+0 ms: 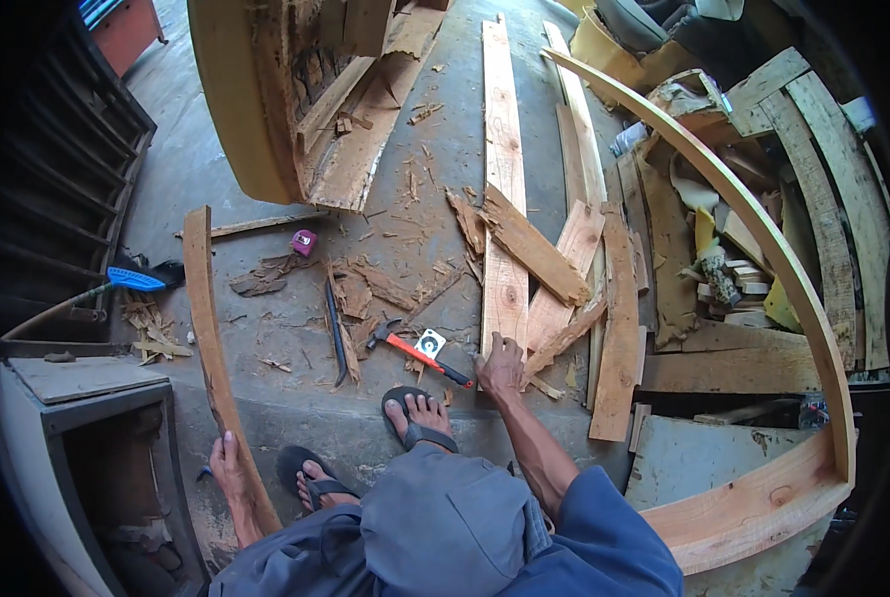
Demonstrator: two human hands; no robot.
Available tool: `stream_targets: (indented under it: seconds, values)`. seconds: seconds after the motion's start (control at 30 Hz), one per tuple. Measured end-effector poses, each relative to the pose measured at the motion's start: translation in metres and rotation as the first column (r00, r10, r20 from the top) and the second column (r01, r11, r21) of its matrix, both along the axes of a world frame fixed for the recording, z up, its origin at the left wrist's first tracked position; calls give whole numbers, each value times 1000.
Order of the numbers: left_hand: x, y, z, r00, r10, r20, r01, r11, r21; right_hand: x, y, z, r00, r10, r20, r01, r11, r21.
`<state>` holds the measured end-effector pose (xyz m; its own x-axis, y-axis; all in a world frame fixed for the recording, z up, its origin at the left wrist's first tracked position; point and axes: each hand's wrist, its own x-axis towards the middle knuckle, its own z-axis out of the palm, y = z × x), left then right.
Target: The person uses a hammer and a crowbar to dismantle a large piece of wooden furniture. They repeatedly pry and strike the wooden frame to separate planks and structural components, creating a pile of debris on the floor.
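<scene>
My left hand (230, 472) is closed on the edge of a worn brown plank (206, 318), which stands up on my left. My right hand (502, 368) reaches down to the near end of a long pale plank (505, 229), fingers curled over that end. This plank lies flat on the floor and runs away from me. Beside my right hand lies a claw hammer (427, 360) with a red and black handle. Just behind the hammer is a small white square item with a dark round centre (430, 343). Broken boards (535, 244) rest across the long plank.
A dark pry bar (335, 333) and a pink tape measure (304, 242) lie among wood scraps. A damaged wooden frame with yellowish panel (241, 99) stands far left, a grey cabinet (32, 438) near left. On the right are a wooden crate of scraps (734, 373) and long boards (783, 249).
</scene>
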<state>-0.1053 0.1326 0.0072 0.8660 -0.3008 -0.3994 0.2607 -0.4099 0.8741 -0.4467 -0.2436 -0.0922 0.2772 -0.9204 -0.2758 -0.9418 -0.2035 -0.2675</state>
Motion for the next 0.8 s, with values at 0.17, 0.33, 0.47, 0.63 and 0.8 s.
stream_targets:
  seconds: [0.17,0.33,0.47,0.63,0.8]
  values:
    - [5,8,9,1000,23,19,-21,995,-96,1,-22,-16,958,12,-287,-2,999,35]
    - [5,-26,56,997,64,37,-58,985,-160,-35,-50,-24,929,52,-366,-120,979,-165]
    - [26,-32,60,987,137,80,-110,955,-277,-91,-105,14,962,-243,-123,231,967,-108]
    - [24,-79,77,999,-18,-31,-7,744,-668,-98,-119,71,934,-252,253,244,968,63]
    - [14,-152,90,982,-186,36,179,846,-502,50,-42,101,653,-257,712,-164,870,465]
